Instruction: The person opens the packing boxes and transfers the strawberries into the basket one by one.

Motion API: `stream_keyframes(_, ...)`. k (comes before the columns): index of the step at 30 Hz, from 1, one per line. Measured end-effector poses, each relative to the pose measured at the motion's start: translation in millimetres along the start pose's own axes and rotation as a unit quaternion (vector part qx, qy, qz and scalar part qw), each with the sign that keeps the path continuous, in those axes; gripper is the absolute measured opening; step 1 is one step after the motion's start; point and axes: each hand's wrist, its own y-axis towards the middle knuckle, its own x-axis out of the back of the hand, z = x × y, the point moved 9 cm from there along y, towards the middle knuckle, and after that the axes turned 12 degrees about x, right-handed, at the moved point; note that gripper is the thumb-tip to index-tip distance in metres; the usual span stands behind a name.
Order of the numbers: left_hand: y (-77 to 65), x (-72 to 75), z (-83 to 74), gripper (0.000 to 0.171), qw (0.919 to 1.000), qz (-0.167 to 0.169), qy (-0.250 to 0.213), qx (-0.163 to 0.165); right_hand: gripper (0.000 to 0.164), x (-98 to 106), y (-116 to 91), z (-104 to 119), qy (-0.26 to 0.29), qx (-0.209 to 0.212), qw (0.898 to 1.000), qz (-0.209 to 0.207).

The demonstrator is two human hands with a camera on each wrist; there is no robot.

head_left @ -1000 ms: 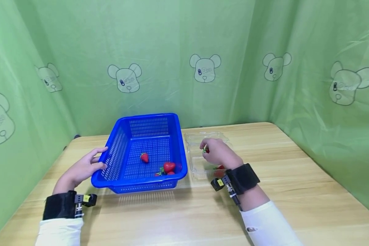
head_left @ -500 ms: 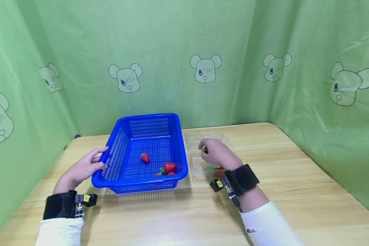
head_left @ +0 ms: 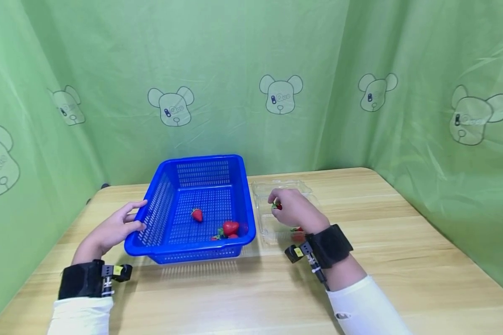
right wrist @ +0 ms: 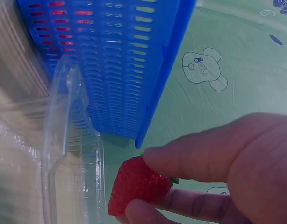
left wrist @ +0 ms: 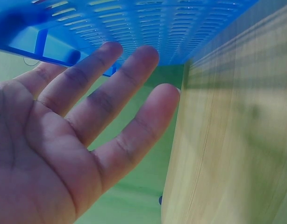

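Strawberry [right wrist: 136, 184] up in the right hand [head_left: 293, 207], and this grip has it pinched, thumb on one side, fingertips on the other, green leaves peeking out by the thumb! From the head view it hangs over the clear box [head_left: 272, 225], which lies with its lid open near the far edge of the desk [head_left: 243, 298], between the basket and the far right corner. Close by the right wrist, one more red berry [head_left: 298, 235] shows at the near right part of that box, partly covered by the forearm. Over to the left hand [head_left: 114, 229]: this grip is spread, fingers long and apart, meeting the left rim of the blue basket [head_left: 184, 248]. That basket sits near the far edge, towards the far left corner of the desk, and look inside: a lone berry [head_left: 197, 215] out on the slatted floor, a cluster of berries [head_left: 231, 227] packed into the near right corner. Black bands [head_left: 331, 244] wrap both wrists above white sleeves [head_left: 366, 304], and a green curtain [head_left: 218, 46] with bear heads runs behind the far edge.
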Motion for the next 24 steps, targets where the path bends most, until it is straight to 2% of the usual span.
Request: stream_keyframes(24,-0.1,0.3,1.3,0.061,0.9999,-0.007,0.012,0.003,0.016,6.3,-0.4,22.0,-0.003,0.032,0.999,-0.024)
